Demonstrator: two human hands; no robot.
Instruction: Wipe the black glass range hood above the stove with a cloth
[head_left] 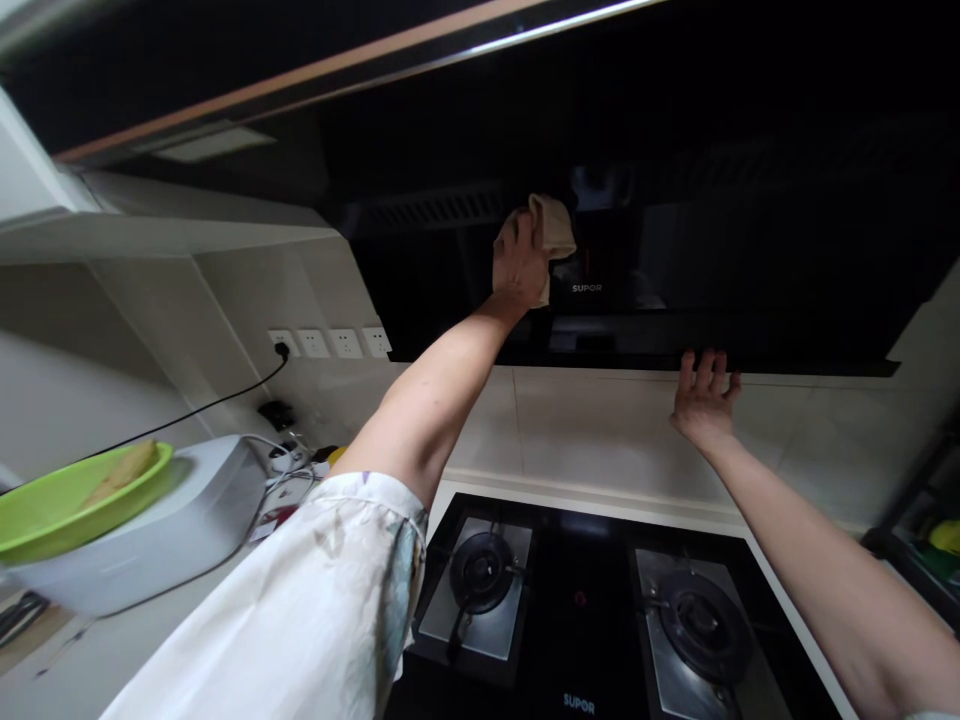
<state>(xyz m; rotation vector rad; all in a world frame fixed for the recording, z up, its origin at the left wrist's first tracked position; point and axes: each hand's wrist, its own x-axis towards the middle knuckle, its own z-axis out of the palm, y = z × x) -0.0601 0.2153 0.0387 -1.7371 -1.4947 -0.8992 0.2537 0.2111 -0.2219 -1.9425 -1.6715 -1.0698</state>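
Beige cloth (555, 226) on the range hood (735, 240) front, just left of the SUPOR logo (587, 288). Left hand (520, 262) grips it against the panel, probably for even pressure. Right hand (703, 395) loosely spread, fingertips at the lower lip (600, 360), likely bracing. Panel extends well right; gas hob (577, 560) well below lip.

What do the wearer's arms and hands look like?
Left hand and right hand: no gloves, no watch visible. Left sleeve: white, loose, elbow-length, with grey, blue-green and brownish patches and a purple mark near its hem. Right forearm: bare, with a pale sliver of cloth at the corner.
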